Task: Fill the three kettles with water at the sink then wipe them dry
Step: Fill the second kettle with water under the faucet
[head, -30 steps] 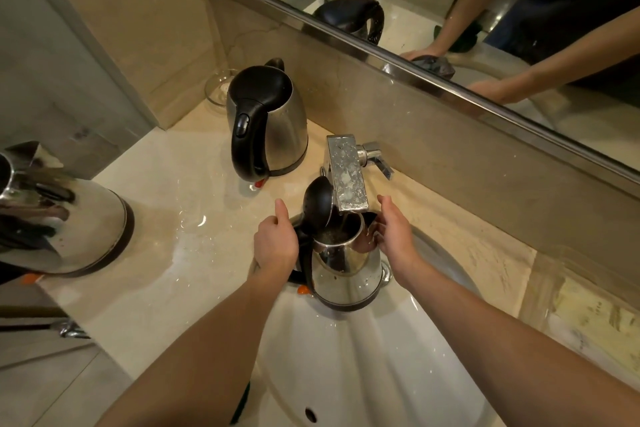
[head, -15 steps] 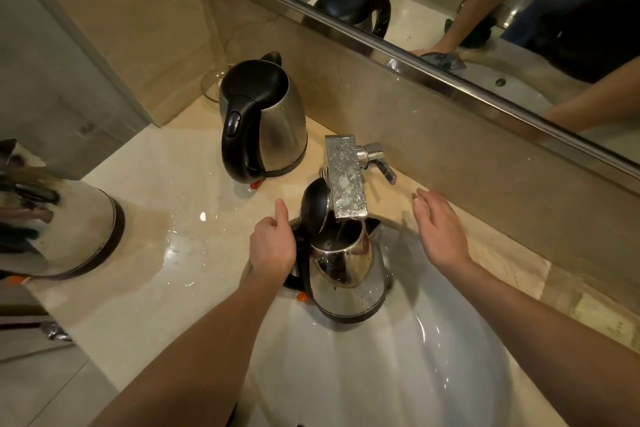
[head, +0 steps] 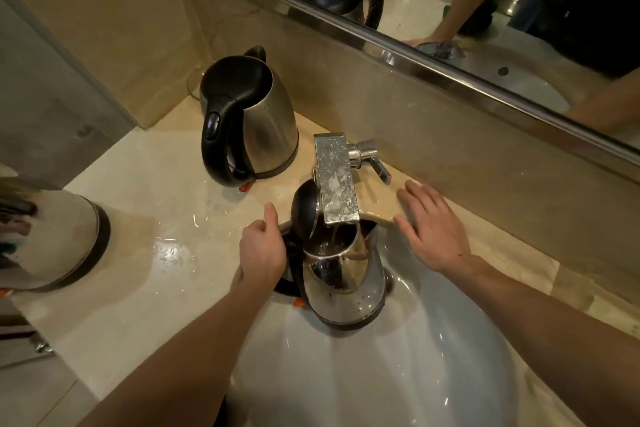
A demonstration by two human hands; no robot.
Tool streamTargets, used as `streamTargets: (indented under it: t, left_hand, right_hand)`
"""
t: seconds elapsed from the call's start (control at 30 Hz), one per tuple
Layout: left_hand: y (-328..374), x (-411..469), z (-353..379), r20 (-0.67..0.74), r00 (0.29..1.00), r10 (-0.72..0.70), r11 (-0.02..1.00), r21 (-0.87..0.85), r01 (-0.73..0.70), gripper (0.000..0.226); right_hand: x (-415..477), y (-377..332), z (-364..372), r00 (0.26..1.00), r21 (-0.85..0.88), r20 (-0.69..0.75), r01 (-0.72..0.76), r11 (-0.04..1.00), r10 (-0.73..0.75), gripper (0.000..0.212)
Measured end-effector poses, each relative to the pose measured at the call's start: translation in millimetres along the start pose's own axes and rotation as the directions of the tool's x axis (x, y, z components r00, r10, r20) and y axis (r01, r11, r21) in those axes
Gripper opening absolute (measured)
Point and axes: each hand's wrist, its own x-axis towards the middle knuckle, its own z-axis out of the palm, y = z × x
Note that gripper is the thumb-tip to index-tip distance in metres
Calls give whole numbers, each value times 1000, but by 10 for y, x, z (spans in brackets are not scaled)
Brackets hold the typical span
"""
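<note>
A steel kettle (head: 346,291) with its black lid flipped up stands in the white sink (head: 398,374), mouth under the chrome tap (head: 335,178), and water runs into it. My left hand (head: 263,250) grips its black handle. My right hand (head: 433,229) hovers flat and open over the counter edge, just right of the tap and below its lever (head: 372,158). A second steel kettle (head: 249,118) with a shut black lid stands on the counter at the back left. The third kettle (head: 48,239) sits at the left edge, partly cut off.
The beige stone counter (head: 156,204) is wet around the sink's left side. A mirror (head: 450,10) runs along the back wall above a stone splashback. A glass item (head: 192,85) stands behind the back kettle in the corner.
My right hand has let go of the kettle's body and moved right and back toward the tap lever. The left hand stays on the handle.
</note>
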Motion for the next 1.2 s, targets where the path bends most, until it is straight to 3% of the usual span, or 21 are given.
streamTargets:
  t: [0.23, 0.77, 1.2]
  left_hand:
    - [-5, -17, -5, -9, 1000, 28, 999, -30, -28, 55]
    - [-9, -49, -7, -3, 998, 55, 995, -81, -55, 54]
    - [-21, -46, 26, -49, 997, 55, 996, -70, -58, 55]
  right_hand:
    - [184, -8, 26, 992, 18, 6, 129, 992, -129, 70]
    - [256, 28, 94, 988, 52, -91, 133, 990, -128, 66]
    - [259, 43, 108, 989, 57, -80, 127, 990, -122, 69]
